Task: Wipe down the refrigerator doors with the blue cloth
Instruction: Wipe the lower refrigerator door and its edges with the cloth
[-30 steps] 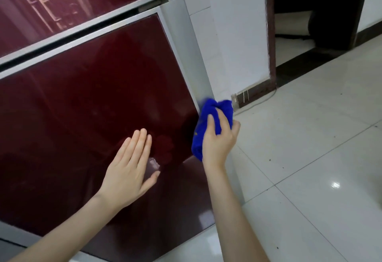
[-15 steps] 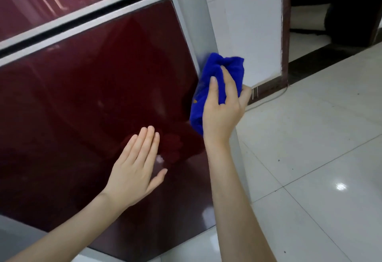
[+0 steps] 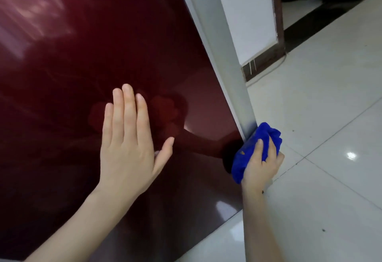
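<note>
Upper right of frame: white wall [image 3: 248, 13] is showing behind the fridge, with a brown door frame [image 3: 278, 13] beside it and a dark room beyond. Dark skirting [image 3: 262, 63] is running along the wall foot, and a thin cable [image 3: 270, 69] is lying on the floor just beside it. Glossy pale floor tiles [image 3: 320, 117] are filling the right side, speckled with small dark bits and catching a light glare.

The dark red glossy refrigerator door [image 3: 103, 44] is taking up the left and centre, mirroring both arms. A grey side strip [image 3: 223, 55] is running diagonally down its right edge.

Left hand [image 3: 128, 146], centre of frame, is lying flat against the door, fingers straight and together, thumb spread out.

Right hand [image 3: 260, 166], lower right of centre, is curling its fingers round the bunched blue cloth [image 3: 266, 133]. The cloth is sticking out above and left of the fingers, pressing on the grey strip low on the door's right edge.
</note>
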